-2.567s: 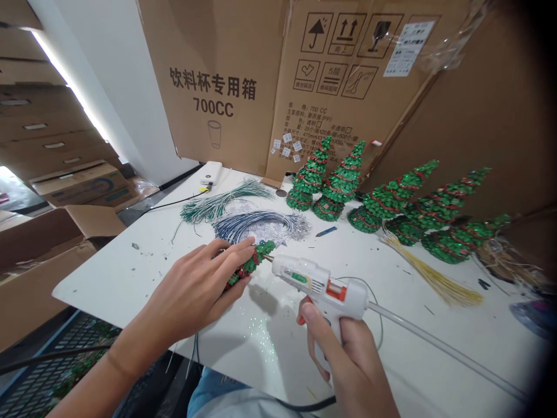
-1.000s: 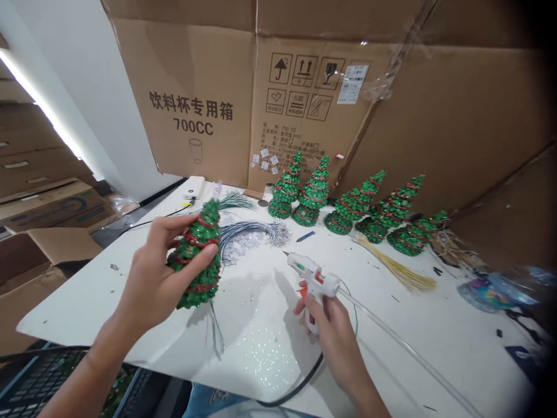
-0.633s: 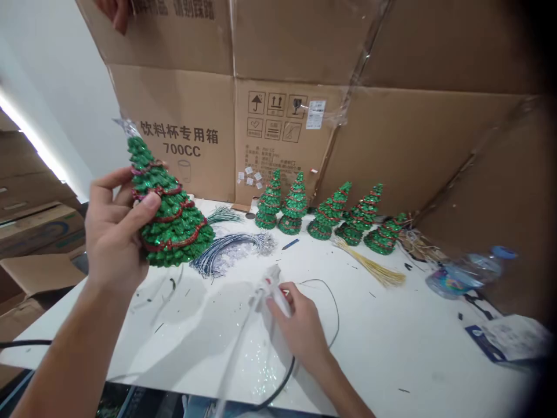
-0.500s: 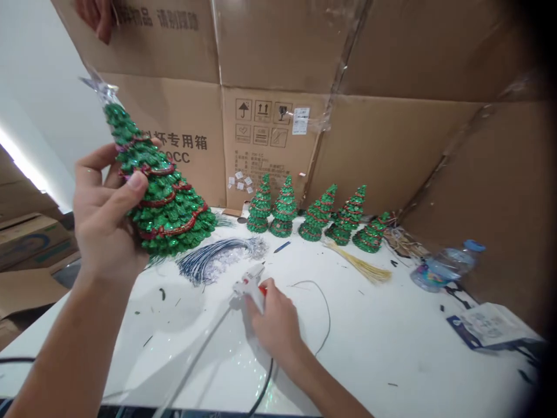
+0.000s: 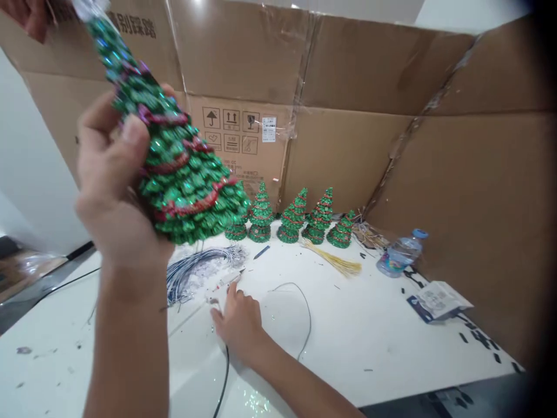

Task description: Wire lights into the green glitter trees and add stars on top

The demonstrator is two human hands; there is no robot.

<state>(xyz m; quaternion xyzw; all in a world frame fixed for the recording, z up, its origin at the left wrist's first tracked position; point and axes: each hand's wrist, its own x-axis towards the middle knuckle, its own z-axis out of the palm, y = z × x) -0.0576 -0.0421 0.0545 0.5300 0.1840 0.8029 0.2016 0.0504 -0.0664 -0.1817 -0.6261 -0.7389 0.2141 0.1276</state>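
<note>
My left hand is closed around a glittery green Christmas tree ornament, thumb in front. The ornament has red garlands, and its clear top is cut off by the upper edge of the view. It is raised and tilted, its wide base toward the lower right. Low over the white table, my right hand is closed on the handle of a white hot glue gun, whose nozzle points away to the upper right. The handle is mostly hidden by the hand. A black cord runs down from there.
Several smaller green trees stand in a row before a cardboard wall. Dark blue cords, yellow cords, a plastic bottle and a packet lie on the table. Another person's hand shows at upper left.
The view has turned to the right. The large tree now appears closer and partly covers the row's left end. The glue gun appears lower and flatter, with more of it behind my right hand.
</note>
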